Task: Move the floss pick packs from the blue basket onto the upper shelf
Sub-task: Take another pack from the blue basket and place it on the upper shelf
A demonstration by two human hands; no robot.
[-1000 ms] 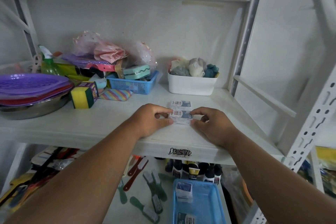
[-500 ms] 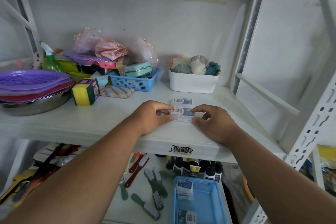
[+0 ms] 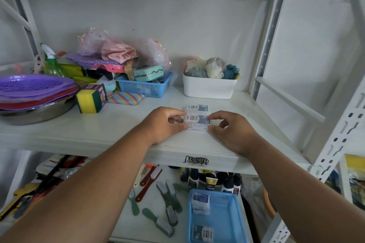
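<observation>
A floss pack (image 3: 198,121) lies on the upper shelf (image 3: 110,132), touching a second pack (image 3: 197,107) behind it. The left hand (image 3: 164,124) and right hand (image 3: 230,131) pinch its ends with curled fingers. Below the shelf, the blue basket (image 3: 233,215) holds two more packs (image 3: 201,203).

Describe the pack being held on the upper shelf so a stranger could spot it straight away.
Find the upper shelf, its white board at chest height. Near its front edge, ahead of the white tub, lie two small clear packs with printed labels. The one meant is the nearer pack, pinched at its ends by the left hand and right hand; the far pack lies untouched.
</observation>
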